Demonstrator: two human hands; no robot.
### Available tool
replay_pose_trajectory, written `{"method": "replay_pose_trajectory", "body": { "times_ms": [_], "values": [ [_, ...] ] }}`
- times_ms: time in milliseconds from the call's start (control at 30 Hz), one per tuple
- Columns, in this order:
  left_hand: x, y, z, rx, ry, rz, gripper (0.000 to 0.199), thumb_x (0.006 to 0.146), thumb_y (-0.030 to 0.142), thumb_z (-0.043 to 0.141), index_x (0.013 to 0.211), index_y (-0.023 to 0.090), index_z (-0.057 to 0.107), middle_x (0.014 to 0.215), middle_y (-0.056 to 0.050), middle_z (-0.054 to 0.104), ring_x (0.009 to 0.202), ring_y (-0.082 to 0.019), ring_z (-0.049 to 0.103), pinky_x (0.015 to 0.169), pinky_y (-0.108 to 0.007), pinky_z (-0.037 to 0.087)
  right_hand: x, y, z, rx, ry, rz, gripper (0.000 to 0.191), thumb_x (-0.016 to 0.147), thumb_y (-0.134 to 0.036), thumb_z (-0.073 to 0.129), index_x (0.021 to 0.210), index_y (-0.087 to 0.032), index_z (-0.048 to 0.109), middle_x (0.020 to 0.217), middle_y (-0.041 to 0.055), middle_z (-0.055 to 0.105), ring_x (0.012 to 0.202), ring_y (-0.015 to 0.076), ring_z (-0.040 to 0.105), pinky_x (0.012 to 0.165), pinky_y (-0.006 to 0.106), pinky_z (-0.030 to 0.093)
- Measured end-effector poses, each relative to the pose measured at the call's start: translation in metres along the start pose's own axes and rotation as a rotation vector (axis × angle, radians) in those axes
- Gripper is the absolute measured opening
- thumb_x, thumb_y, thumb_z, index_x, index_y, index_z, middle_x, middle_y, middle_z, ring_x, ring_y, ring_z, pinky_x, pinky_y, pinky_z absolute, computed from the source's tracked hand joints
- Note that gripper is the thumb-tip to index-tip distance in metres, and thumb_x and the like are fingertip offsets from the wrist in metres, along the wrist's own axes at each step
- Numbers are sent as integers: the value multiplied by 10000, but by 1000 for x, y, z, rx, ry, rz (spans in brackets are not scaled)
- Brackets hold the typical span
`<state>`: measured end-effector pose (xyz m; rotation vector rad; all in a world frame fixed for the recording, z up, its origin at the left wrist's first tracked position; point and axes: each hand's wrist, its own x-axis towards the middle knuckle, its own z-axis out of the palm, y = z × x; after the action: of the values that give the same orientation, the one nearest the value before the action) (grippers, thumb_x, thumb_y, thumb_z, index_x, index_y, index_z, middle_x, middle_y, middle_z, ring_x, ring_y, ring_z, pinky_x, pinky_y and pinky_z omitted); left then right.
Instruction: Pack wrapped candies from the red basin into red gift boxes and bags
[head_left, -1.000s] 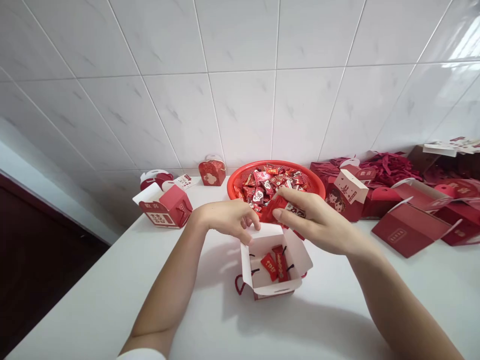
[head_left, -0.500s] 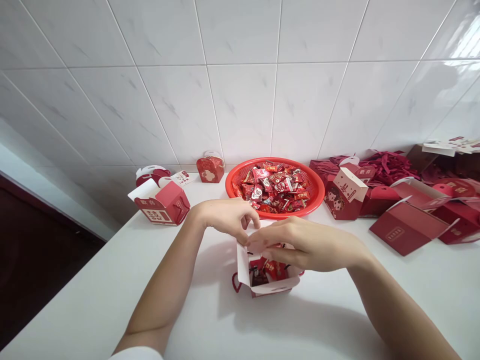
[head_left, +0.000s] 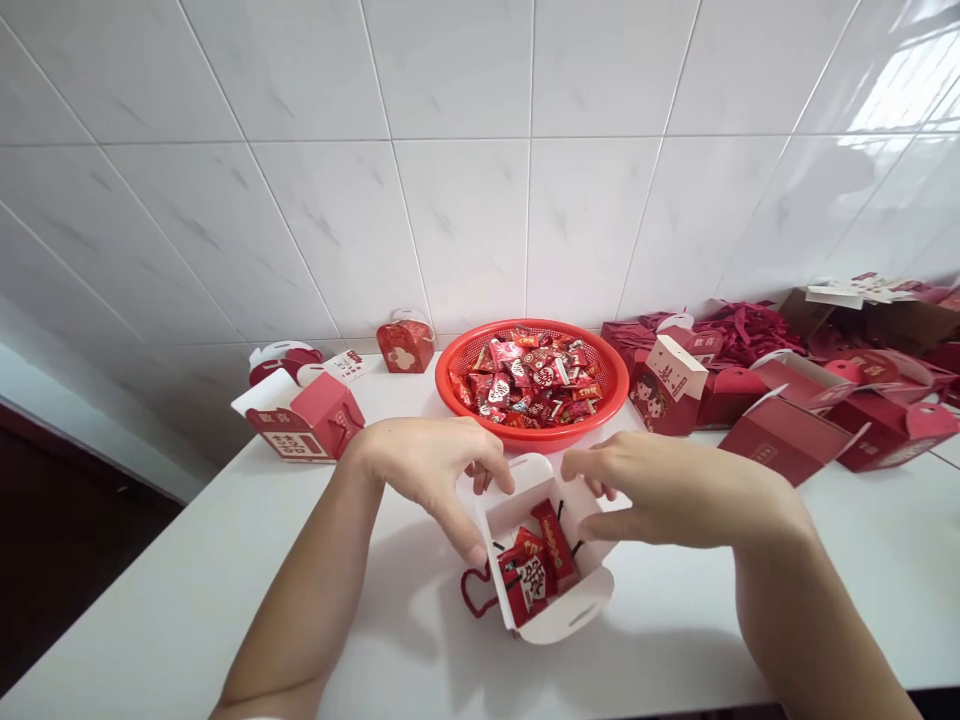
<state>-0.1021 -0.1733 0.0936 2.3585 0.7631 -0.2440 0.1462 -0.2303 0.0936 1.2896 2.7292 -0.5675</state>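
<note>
An unlidded paper candy box [head_left: 566,620], white inside, stands on the white table in front of me with its end flaps folded outward. Several red-wrapped candies [head_left: 534,578] lie in it, and a dark red cord handle [head_left: 474,592] loops out at its left. My left hand [head_left: 442,475] is at the box's left side, thumb and fingers apart, the thumb close to the wall. On the opposite side, my right hand [head_left: 637,490] curves over the right flap with its fingers spread. Whether either hand touches the card, I cannot tell.
A red plastic basket [head_left: 619,400] heaped with wrapped candies stands behind the box, near the tiled wall. Red gift boxes [head_left: 322,410] are at the left, with a small one [head_left: 406,342] at the back. More boxes [head_left: 780,435] and dark red shredded paper [head_left: 742,335] crowd the right.
My hands have parted, the right one moving rightward off the box's middle. The box sits turned, flaps spread wider, its candies now in plain sight. The whole view has shifted slightly.
</note>
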Motion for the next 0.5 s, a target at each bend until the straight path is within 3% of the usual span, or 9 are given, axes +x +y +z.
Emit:
{"method": "replay_pose_trajectory", "body": {
  "times_ms": [133,267,333,500],
  "values": [
    [6,8,5,35,12,-41,358,702,432,783,981,212,739,912,-20,684,844,-188,617,677,-239,437,7,-10,0,119,-86,-254,320,844,-387,720,1090,-193,652,861,27,689,738,172,628,606,251,401],
    [18,18,18,113,78,-280,254,775,436,664,834,193,621,856,-23,629,717,-176,556,526,-261,334,15,-10,8,61,-232,-271,610,662,-524,850,1108,-168,633,723,-12,636,627,164,567,522,247,342],
    [23,22,24,169,127,-326,275,754,444,666,810,202,549,833,-19,594,682,-177,517,504,-274,289,17,-11,13,8,-238,-229,588,659,-547,842,1057,-159,648,680,-12,619,614,171,555,505,253,316],
    [24,27,28,192,250,-238,288,759,387,664,942,224,511,793,5,575,706,-193,520,550,-283,285,19,-15,17,-108,-124,-53,301,832,-451,709,831,-151,692,711,43,651,607,171,570,506,272,284]
  ]
}}
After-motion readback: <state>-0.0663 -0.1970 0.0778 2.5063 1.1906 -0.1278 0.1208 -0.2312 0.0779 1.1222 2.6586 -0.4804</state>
